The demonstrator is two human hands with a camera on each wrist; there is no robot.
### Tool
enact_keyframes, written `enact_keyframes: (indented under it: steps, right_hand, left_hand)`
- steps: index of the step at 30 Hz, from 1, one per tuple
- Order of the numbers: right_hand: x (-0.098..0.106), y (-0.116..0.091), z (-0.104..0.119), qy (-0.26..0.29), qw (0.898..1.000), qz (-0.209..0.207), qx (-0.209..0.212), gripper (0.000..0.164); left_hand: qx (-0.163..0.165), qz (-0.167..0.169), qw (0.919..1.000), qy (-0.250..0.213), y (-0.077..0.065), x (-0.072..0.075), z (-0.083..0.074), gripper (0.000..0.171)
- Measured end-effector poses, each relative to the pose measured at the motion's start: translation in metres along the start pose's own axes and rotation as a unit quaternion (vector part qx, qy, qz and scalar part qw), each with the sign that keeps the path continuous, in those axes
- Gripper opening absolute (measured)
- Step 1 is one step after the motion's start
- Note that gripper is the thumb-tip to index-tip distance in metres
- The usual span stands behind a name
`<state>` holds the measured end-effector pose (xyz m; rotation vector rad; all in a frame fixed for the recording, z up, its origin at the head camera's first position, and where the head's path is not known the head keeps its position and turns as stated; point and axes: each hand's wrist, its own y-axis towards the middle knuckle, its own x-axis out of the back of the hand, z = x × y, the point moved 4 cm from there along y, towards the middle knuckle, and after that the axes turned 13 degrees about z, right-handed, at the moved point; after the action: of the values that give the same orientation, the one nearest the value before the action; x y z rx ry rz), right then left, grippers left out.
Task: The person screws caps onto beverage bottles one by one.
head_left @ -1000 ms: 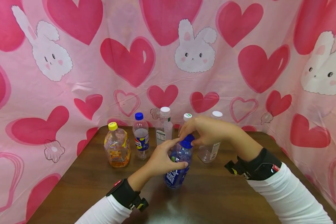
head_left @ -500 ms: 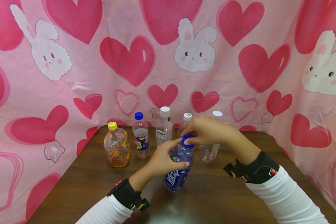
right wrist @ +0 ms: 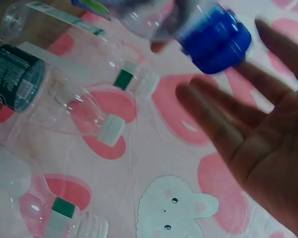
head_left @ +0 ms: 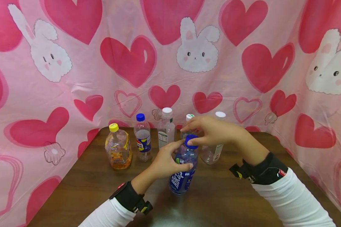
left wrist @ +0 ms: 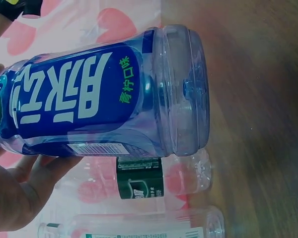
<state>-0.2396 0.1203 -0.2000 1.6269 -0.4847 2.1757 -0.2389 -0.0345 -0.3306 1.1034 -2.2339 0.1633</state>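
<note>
A clear plastic bottle (head_left: 180, 181) with a blue label leans slightly at the middle of the table, wearing a blue screw cap (head_left: 191, 142). My left hand (head_left: 168, 161) grips it round the upper body, thumb across the front; the left wrist view shows its label and base close up. Over the cap is my right hand (head_left: 217, 132), its fingers spread. In the right wrist view those fingers (right wrist: 213, 119) are extended beside the ridged cap (right wrist: 216, 42), not curled round it, and the thumb side lies right at the cap.
Behind stand a yellow-capped bottle (head_left: 118, 153) with some orange contents, a blue-capped bottle (head_left: 143, 142), and clear white-capped bottles (head_left: 166, 127), one partly behind my right hand. A pink heart-patterned cloth (head_left: 164, 75) hangs behind the brown table (head_left: 108, 198).
My right hand's fingers, earlier round the cap, have loosened and spread off it. The bottle has shifted slightly right and nearer, still in my left hand.
</note>
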Motion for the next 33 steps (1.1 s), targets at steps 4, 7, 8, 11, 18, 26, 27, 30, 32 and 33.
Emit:
enact_keyframes:
  steps: [4,7,8,11,18,26,27,30,32,33]
  right_hand:
    - [0.003,-0.004,0.002,0.002,0.999,0.015,0.048,0.036]
    - [0.002,-0.004,0.002,-0.016,0.998,0.023,0.055,0.031]
    - [0.001,-0.004,0.003,-0.022,0.998,0.024,0.050,0.031]
    - [-0.002,-0.002,0.002,-0.029,0.999,0.034,0.026,0.029]
    - [-0.008,0.001,0.000,-0.033,0.999,0.034,-0.027,0.029]
    - [-0.007,0.002,-0.004,-0.033,0.999,0.006,-0.016,0.027]
    - [-0.007,0.002,-0.004,-0.033,0.999,0.007,-0.013,0.027]
    - [-0.009,0.002,-0.002,-0.035,0.999,0.012,-0.006,0.025]
    - [-0.011,0.001,-0.001,-0.029,0.999,0.016,-0.005,0.026]
    - [-0.011,0.000,-0.001,-0.026,0.999,0.018,-0.002,0.026]
  left_hand:
    - [0.001,0.004,1.0000,-0.008,0.000,0.000,0.000,0.077]
    - [-0.003,0.004,0.9999,-0.013,0.000,-0.001,0.001,0.076]
    - [-0.004,0.003,0.9999,-0.014,0.000,-0.001,0.001,0.077]
    - [-0.010,-0.004,0.9999,-0.013,0.001,-0.001,0.001,0.078]
    - [-0.012,-0.022,0.9997,0.004,0.001,0.000,0.001,0.079]
    - [-0.026,-0.032,0.9988,0.025,0.003,-0.002,-0.002,0.079]
    - [-0.026,-0.032,0.9989,0.023,0.003,-0.002,-0.002,0.079]
    - [-0.024,-0.026,0.9993,0.014,0.003,-0.002,-0.001,0.079]
    - [-0.020,-0.017,0.9997,0.004,0.003,-0.002,0.001,0.078]
    - [-0.018,-0.012,0.9998,-0.004,0.003,-0.002,0.002,0.078]
